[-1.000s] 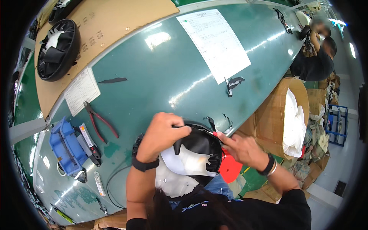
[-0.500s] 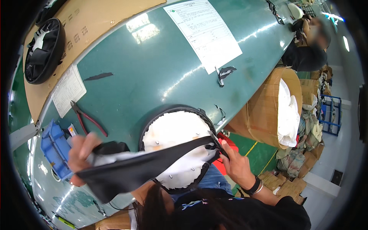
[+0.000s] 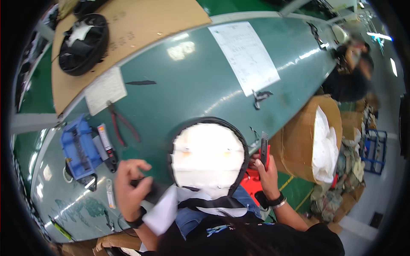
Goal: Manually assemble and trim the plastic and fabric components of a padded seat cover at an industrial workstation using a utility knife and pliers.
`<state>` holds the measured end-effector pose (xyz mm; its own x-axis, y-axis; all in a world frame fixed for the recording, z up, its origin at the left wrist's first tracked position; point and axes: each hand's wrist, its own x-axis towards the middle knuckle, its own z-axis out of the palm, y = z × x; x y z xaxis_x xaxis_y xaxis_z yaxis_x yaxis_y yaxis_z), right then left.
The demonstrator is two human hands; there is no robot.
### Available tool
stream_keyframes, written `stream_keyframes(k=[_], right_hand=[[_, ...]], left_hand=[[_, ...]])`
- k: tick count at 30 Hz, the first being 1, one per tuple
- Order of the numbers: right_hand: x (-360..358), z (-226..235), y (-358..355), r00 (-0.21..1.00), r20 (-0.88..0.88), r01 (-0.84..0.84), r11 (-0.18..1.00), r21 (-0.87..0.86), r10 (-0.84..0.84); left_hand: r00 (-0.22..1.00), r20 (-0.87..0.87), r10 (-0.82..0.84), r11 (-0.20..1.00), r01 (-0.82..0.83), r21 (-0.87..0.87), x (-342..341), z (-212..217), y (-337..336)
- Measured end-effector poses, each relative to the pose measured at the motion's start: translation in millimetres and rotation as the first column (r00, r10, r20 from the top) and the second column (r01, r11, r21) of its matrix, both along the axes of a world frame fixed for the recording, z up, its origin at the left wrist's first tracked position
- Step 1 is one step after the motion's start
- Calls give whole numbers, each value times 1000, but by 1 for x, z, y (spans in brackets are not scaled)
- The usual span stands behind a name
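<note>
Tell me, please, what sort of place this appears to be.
Probably a factory workshop: pliers lie on the long green worktable, a cardboard box stands beside it, and a co-worker is farther along.

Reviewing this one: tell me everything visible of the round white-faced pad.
The pad is roundish, its white, foam-like face upward, with faint brownish stains and small dark marks, inside a black, leather-like rim. It lies at the green table's near edge; limp black-and-white material overlaps its lower edge.
</note>
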<state>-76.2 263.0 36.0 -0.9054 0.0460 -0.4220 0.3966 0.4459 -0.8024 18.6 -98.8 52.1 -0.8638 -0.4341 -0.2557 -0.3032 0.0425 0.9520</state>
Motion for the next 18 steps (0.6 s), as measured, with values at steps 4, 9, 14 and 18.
stream_keyframes(k=[4,9,14,18], right_hand=[[-24,-16,-53,968,-83,-241,970,-41,237],[-102,45,-95,711,-88,-703,702,-116,698],[-252,28,-123,693,-341,-587,772,244,635],[-415,7,-113,838,-437,-359,933,12,328]], left_hand=[[876,470,-110,992,127,-3,41,-48,52],[582,521,624,450,-813,370,139,-66,98],[786,193,587,799,-526,-292,244,-111,112],[718,396,572,814,-437,-383,279,-128,108]])
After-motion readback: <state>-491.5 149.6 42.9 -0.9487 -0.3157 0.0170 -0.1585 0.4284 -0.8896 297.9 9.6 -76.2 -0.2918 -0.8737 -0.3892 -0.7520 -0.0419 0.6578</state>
